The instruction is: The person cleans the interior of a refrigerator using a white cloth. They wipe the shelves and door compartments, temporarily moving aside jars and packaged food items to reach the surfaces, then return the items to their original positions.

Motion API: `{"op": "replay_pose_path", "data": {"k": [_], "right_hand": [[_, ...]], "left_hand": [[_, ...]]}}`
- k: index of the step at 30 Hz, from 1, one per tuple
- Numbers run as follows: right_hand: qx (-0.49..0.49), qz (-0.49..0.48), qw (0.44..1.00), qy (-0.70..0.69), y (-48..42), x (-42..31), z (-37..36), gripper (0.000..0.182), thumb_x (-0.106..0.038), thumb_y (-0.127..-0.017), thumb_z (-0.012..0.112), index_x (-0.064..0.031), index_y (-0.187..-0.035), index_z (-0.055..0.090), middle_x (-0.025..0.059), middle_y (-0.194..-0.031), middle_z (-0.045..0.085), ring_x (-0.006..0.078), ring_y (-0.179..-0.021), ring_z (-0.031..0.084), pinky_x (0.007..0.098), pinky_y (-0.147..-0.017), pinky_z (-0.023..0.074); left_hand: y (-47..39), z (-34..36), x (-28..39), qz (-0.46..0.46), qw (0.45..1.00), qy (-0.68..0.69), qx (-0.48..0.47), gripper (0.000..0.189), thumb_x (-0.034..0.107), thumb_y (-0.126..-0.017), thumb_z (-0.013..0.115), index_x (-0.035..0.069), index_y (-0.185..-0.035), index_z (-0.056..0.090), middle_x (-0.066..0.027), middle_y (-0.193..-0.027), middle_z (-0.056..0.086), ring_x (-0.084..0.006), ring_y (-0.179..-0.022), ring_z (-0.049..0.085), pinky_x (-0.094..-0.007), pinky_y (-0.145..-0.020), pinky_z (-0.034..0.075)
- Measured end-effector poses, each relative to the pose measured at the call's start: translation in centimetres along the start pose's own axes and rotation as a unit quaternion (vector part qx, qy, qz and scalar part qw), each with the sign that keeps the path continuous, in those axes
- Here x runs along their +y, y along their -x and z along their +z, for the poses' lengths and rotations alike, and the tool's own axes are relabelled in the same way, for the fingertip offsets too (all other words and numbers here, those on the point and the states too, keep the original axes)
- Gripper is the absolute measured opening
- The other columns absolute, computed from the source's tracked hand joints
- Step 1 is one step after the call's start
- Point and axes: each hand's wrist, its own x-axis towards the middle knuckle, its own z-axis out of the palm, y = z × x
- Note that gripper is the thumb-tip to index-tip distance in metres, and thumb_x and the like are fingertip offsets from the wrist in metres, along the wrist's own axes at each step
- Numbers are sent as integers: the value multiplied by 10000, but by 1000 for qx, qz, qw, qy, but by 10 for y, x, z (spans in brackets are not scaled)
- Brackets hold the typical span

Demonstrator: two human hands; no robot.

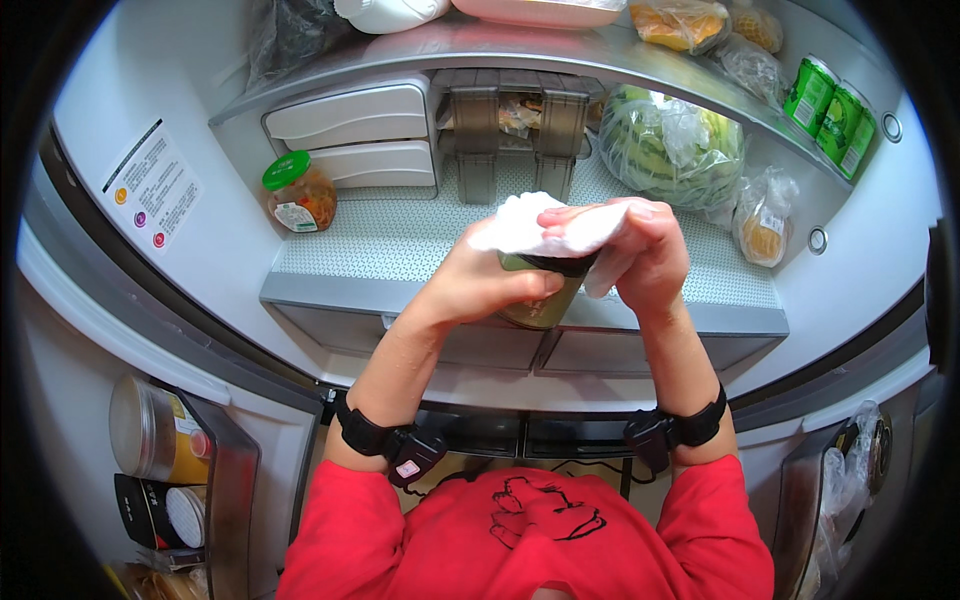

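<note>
My left hand (487,277) grips a greenish jar (544,304) with a dark lid (564,265), its thumb lying across the front. The jar is held in the air before the fridge shelf, slightly tilted. In my right hand (652,251) is a white cloth or tissue (551,229), pressed over the top of the lid and partly hanging at its right side. The cloth hides most of the lid and some of the left fingers.
On the patterned shelf (360,251) stand a green-lidded jar (300,195), white drawers (352,127), a grey clear organiser (476,127), a bagged watermelon (667,150) and a bagged yellowish item (763,221). Green cans (829,112) sit on the upper shelf (525,56). Door bins (225,480) flank me.
</note>
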Motion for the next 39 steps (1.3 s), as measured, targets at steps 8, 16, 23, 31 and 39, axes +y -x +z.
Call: {"op": "replay_pose_path", "data": {"k": [8, 16, 23, 31, 39], "right_hand": [[-36, -24, 973, -227, -6, 5, -8, 445, -267, -801, 279, 76, -692, 541, 262, -698, 591, 367, -740, 578, 423, -810, 417], [162, 155, 913, -341, -20, 5, -17, 365, -231, -885, 323, 54, -1019, 507, 150, -1004, 580, 262, -902, 570, 376, -834, 442], [98, 246, 893, -365, -41, 11, 8, 416, -271, -894, 348, 74, -1079, 488, 160, -1055, 566, 267, -947, 566, 367, -860, 438], [25, 389, 917, 87, -80, 22, 44, 350, -318, -811, 499, 11, -916, 558, 94, -875, 578, 165, -765, 549, 290, -685, 438], [-163, 382, 869, 271, -108, 40, 87, 439, -328, -760, 486, 72, -922, 566, 146, -838, 583, 197, -754, 552, 313, -666, 447]], "left_hand": [[3, -6, 5, -44, 998, -30, 32, 586, 239, -551, 749, -16, -1018, 505, -61, -939, 565, -134, -847, 524, -270, -765, 430], [15, -29, 21, -1, 992, -16, 124, 649, 287, -597, 754, -5, -1097, 462, -81, -994, 551, -157, -908, 522, -293, -808, 426], [33, -54, 21, 53, 963, -115, 237, 637, 154, -572, 776, 8, -1107, 464, -79, -1007, 557, -151, -924, 526, -287, -840, 410], [52, -84, 6, 35, 906, -275, 321, 678, 250, -509, 801, 20, -1072, 500, -116, -1003, 560, -221, -959, 524, -331, -851, 400], [46, -104, -9, 5, 799, -423, 427, 727, 293, -482, 810, 32, -1084, 495, -139, -1015, 499, -298, -991, 466, -368, -870, 387]]}}
